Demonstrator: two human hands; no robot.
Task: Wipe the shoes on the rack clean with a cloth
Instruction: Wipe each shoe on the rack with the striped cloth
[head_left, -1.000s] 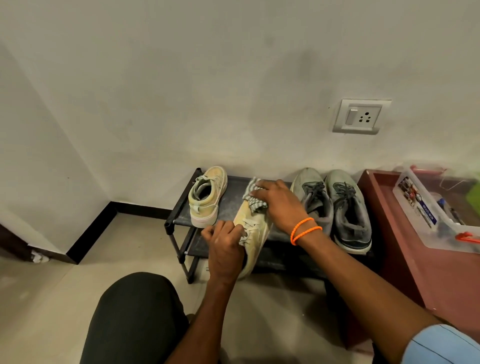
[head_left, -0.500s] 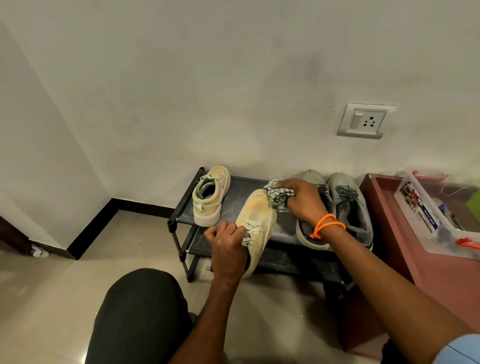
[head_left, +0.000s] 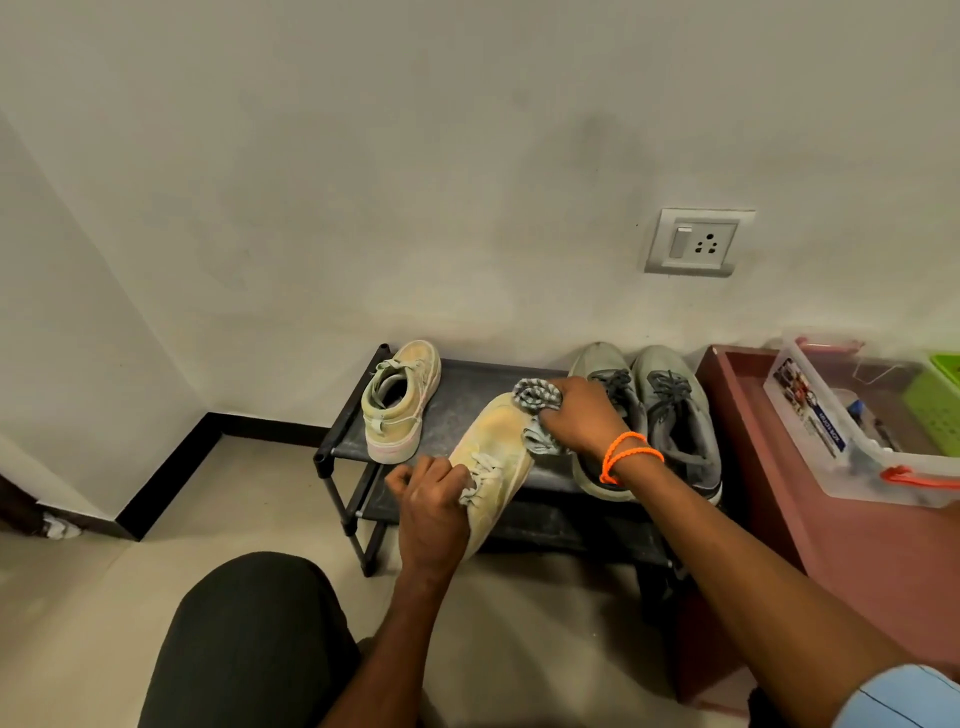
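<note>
From the head camera we see our left hand curled round the laced middle of a yellowed sneaker, held tilted over the near edge of the black shoe rack. Our right hand bunches a striped cloth in its fingers against the sneaker's toe. The sneaker's mate stands far left, and grey trainers stand right. The label on the clear box is too blurred to read.

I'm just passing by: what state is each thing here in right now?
Left hand: grips the held shoe.
Right hand: grips the cloth.
Cloth: bunched, against the held shoe's toe.
Held shoe: tilted, off the rack.
Second cream shoe: upright on the rack.
Grey shoes: paired on the rack.
Rack: standing against the wall.
</note>
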